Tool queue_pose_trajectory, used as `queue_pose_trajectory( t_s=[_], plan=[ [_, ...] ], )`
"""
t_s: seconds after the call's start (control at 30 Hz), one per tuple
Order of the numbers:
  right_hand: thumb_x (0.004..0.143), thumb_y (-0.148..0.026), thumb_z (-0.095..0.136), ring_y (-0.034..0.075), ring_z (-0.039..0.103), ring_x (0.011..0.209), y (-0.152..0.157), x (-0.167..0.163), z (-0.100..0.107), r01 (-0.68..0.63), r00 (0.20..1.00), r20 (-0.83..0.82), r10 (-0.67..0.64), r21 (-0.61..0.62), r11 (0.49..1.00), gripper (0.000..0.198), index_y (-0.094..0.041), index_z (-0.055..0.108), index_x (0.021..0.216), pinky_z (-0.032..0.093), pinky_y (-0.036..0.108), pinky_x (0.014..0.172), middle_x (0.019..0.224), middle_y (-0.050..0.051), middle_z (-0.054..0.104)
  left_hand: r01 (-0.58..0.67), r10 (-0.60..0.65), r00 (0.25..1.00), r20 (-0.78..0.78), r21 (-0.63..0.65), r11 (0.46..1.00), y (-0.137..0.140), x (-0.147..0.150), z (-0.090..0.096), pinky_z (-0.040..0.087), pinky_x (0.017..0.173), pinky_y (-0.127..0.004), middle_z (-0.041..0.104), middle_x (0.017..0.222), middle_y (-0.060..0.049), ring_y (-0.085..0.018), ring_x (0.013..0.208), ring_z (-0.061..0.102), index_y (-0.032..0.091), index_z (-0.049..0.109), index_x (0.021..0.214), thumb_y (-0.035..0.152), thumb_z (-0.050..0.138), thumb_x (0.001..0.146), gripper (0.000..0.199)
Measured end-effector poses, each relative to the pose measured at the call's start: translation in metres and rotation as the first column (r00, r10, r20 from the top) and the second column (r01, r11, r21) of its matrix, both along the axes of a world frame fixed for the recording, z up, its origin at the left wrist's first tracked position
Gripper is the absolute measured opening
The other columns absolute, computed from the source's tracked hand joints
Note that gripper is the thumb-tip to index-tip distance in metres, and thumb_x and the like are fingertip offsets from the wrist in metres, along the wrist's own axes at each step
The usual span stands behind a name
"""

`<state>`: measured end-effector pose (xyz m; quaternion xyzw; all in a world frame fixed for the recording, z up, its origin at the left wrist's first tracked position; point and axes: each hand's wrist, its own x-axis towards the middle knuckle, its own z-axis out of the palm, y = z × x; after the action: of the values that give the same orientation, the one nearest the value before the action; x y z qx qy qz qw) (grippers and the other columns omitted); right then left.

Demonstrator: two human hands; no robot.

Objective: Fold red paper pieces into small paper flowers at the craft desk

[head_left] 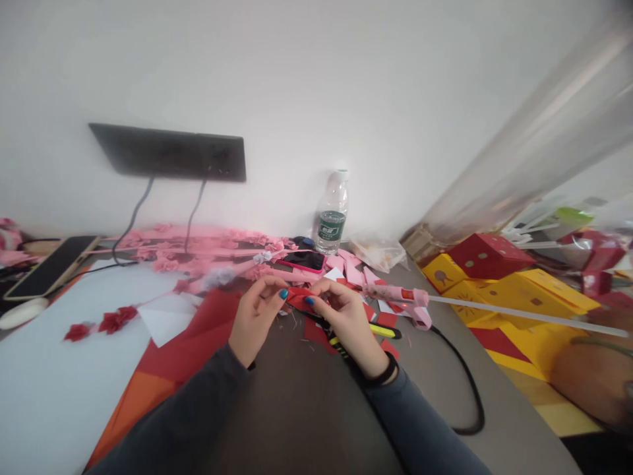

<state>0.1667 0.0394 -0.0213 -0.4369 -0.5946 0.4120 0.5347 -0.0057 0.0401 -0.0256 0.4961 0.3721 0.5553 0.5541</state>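
A small folded piece of red paper [299, 299] is pinched between the fingertips of both hands above the grey table [291, 409]. My left hand [256, 316] grips its left side, thumb and fingers pressed together. On its right side, my right hand [350, 323] is closed in a similar pinch. Behind my right hand lies a pink glue gun [395, 295], with a long white glue stick [524, 315] jutting from its back. A yellow-and-black tool [386, 331] lies partly hidden under that hand. Red and pink paper pieces [352, 272] are scattered around.
A water bottle [333, 214] stands against the wall. Pink paper-flower stems [217, 252] lie along the back, dark red paper flowers [117, 320] at left. White sheets [54, 382] and a phone [54, 267] are left. Yellow boxes [524, 297] and another person's arm [591, 376] are right.
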Motion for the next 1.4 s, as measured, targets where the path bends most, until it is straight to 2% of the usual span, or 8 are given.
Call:
queue_pose_trajectory(
  t_s=[0.13, 0.37, 0.63, 0.77, 0.87, 1.07, 1.27, 1.4],
  plan=[
    [0.081, -0.036, 0.072, 0.018, 0.059, 0.072, -0.0006, 0.0002, 0.0001, -0.001, 1.000, 0.017, 0.000, 0.050, 0.999, 0.019, -0.020, 0.065, 0.074, 0.046, 0.031, 0.069, 0.075, 0.003, 0.066, 0.012, -0.008, 0.998, 0.058, -0.073, 0.997, 0.0026, 0.0000, -0.0043, 0.052, 0.063, -0.023, 0.062, 0.078, 0.000, -0.011, 0.065, 0.059, 0.018, 0.064, 0.085, 0.040, 0.070, 0.082, 0.024],
    [0.081, -0.037, 0.074, 0.018, 0.060, 0.074, -0.0005, -0.0013, -0.0022, -0.012, 1.000, -0.016, 0.014, 0.090, 0.996, 0.020, -0.021, 0.065, 0.073, 0.047, 0.031, 0.072, 0.076, 0.003, 0.066, 0.020, 0.000, 0.989, 0.146, -0.131, 0.991, 0.0014, 0.0041, 0.0000, 0.052, 0.059, -0.019, 0.060, 0.078, 0.001, -0.010, 0.067, 0.058, 0.018, 0.064, 0.083, 0.034, 0.077, 0.075, 0.022],
    [0.079, -0.037, 0.074, 0.018, 0.060, 0.071, 0.0012, -0.0018, -0.0030, 0.037, 0.999, -0.023, -0.035, 0.109, 0.993, 0.021, -0.021, 0.064, 0.070, 0.047, 0.031, 0.069, 0.073, 0.002, 0.066, -0.038, 0.052, 0.980, -0.193, 0.075, 0.996, -0.0014, -0.0014, 0.0037, 0.053, 0.060, -0.023, 0.068, 0.074, -0.003, -0.014, 0.064, 0.062, 0.018, 0.073, 0.085, 0.034, 0.067, 0.084, 0.018],
    [0.080, -0.036, 0.073, 0.018, 0.058, 0.069, 0.0025, -0.0016, -0.0037, 0.075, 0.997, -0.017, -0.073, 0.133, 0.988, 0.023, -0.021, 0.061, 0.067, 0.046, 0.031, 0.067, 0.070, 0.002, 0.065, -0.014, 0.033, 0.981, -0.189, 0.101, 0.995, -0.0018, -0.0010, 0.0002, 0.057, 0.069, -0.026, 0.076, 0.093, -0.007, -0.020, 0.083, 0.070, 0.018, 0.076, 0.093, 0.030, 0.071, 0.081, 0.018],
    [0.080, -0.037, 0.073, 0.018, 0.058, 0.069, 0.0026, -0.0018, -0.0035, 0.066, 0.998, -0.019, -0.064, 0.143, 0.988, 0.023, -0.021, 0.062, 0.067, 0.046, 0.031, 0.066, 0.071, 0.002, 0.064, -0.012, 0.024, 0.981, -0.193, 0.065, 0.998, -0.0019, -0.0003, -0.0032, 0.058, 0.070, -0.028, 0.078, 0.096, -0.008, -0.022, 0.086, 0.072, 0.018, 0.077, 0.095, 0.025, 0.074, 0.075, 0.021],
    [0.079, -0.037, 0.075, 0.018, 0.059, 0.071, 0.0019, -0.0015, -0.0018, 0.018, 0.999, -0.044, -0.012, 0.122, 0.992, 0.022, -0.021, 0.064, 0.068, 0.046, 0.031, 0.068, 0.072, 0.002, 0.063, -0.053, 0.053, 0.982, -0.182, 0.002, 0.999, -0.0010, -0.0006, -0.0015, 0.057, 0.068, -0.028, 0.079, 0.084, -0.006, -0.019, 0.071, 0.070, 0.018, 0.081, 0.086, 0.025, 0.074, 0.074, 0.016],
    [0.078, -0.037, 0.076, 0.015, 0.056, 0.068, 0.0040, 0.0014, -0.0036, -0.069, 0.992, -0.103, 0.072, 0.032, 0.997, 0.021, -0.020, 0.066, 0.071, 0.044, 0.028, 0.063, 0.074, 0.001, 0.063, 0.009, -0.011, 0.990, -0.138, -0.016, 1.000, 0.0014, 0.0002, 0.0032, 0.053, 0.059, -0.022, 0.072, 0.067, -0.002, -0.013, 0.061, 0.061, 0.019, 0.080, 0.080, 0.025, 0.073, 0.076, 0.010],
    [0.076, -0.039, 0.077, 0.013, 0.052, 0.061, 0.0043, 0.0014, -0.0048, -0.091, 0.985, -0.151, 0.088, -0.017, 0.996, 0.023, -0.020, 0.067, 0.071, 0.041, 0.025, 0.057, 0.070, 0.000, 0.062, 0.036, -0.038, 0.995, -0.088, -0.022, 0.999, 0.0001, 0.0020, 0.0033, 0.052, 0.057, -0.021, 0.071, 0.075, -0.002, -0.011, 0.061, 0.059, 0.018, 0.076, 0.080, 0.027, 0.074, 0.076, 0.010]
  ],
)
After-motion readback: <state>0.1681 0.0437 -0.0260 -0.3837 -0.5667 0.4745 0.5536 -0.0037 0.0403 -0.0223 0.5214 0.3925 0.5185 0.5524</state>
